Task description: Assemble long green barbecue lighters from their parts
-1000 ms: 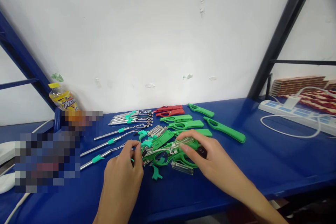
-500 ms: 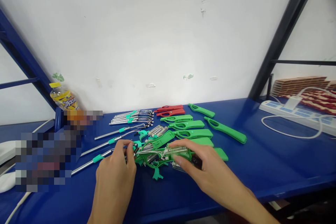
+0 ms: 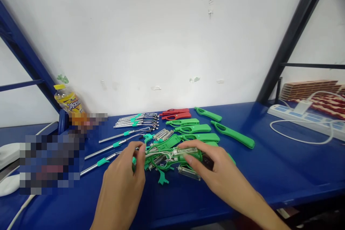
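My left hand (image 3: 124,183) pinches the left end of an open green lighter body (image 3: 172,156) that is lifted a little above the blue workbench (image 3: 269,172). My right hand (image 3: 215,172) grips its right end, fingers curled over the clear gas tank and white wires inside the shell. A loose clear tank (image 3: 188,172) and a small green trigger piece (image 3: 161,179) lie just under it. Several metal nozzle tubes with teal collars (image 3: 113,146) lie to the left.
Green lighter shells (image 3: 231,134) and two red ones (image 3: 175,113) lie in rows behind my hands. A yellow-capped drink bottle (image 3: 67,102) stands at the back left. A white power strip (image 3: 304,118) with its cable sits at the right. White wall behind, black frame post at right.
Both hands kept hold of the green lighter body, shifting it slightly left and then back right; the left fingers have moved closer along its end.
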The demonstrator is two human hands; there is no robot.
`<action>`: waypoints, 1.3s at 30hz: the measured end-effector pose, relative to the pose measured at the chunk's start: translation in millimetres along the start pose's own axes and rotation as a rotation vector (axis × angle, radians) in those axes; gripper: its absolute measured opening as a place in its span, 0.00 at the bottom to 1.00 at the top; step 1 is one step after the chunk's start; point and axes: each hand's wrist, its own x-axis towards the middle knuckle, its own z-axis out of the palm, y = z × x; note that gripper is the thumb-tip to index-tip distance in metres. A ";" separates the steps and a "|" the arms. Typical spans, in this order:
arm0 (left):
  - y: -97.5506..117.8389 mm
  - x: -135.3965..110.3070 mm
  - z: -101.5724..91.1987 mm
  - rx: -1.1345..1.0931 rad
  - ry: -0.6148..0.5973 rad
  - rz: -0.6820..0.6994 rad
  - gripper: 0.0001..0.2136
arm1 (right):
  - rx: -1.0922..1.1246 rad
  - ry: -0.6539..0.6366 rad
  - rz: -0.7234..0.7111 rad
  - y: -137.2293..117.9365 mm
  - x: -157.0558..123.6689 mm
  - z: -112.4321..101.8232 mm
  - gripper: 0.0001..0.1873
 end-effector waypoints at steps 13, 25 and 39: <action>11.1 -3.7 -5.0 -0.096 0.071 0.400 0.11 | 0.039 0.082 0.015 1.9 5.2 -19.3 0.11; 15.6 -5.5 5.7 -0.113 0.204 0.372 0.08 | 0.092 0.104 -0.012 6.6 13.5 -22.7 0.10; -47.0 13.2 -57.4 0.084 0.307 -0.084 0.13 | -0.085 0.386 0.079 28.5 12.2 -85.1 0.19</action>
